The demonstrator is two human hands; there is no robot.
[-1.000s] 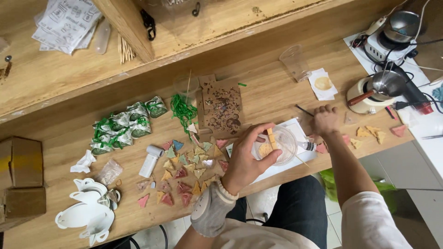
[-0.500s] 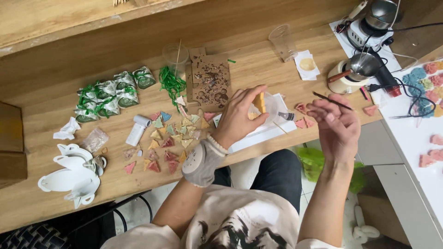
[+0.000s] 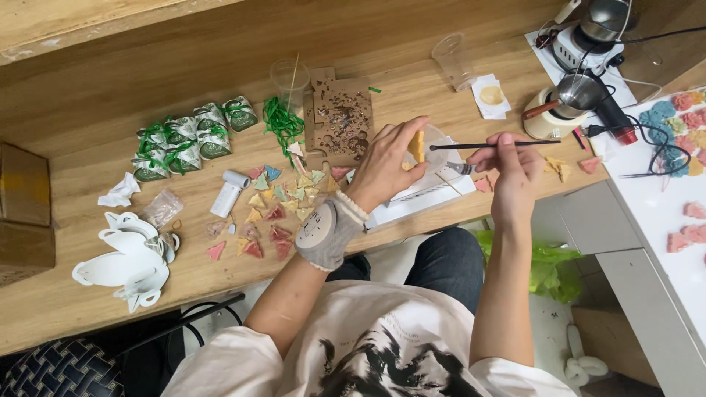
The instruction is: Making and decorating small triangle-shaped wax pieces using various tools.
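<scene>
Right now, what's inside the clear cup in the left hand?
A yellow-orange piece shows through the clear cup that the left hand holds. The fingers cover the cup's near side, so anything else inside can't be seen. The right hand holds a thin stick pointing at it.

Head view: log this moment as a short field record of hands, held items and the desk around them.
left hand: holds a yellow triangular piece over a clear cup
right hand: fingers pinch a thin dark brush, tip toward the piece
wooden desk: coloured triangular pieces, green wrapped packets, white moulds
far right: small pot
</scene>
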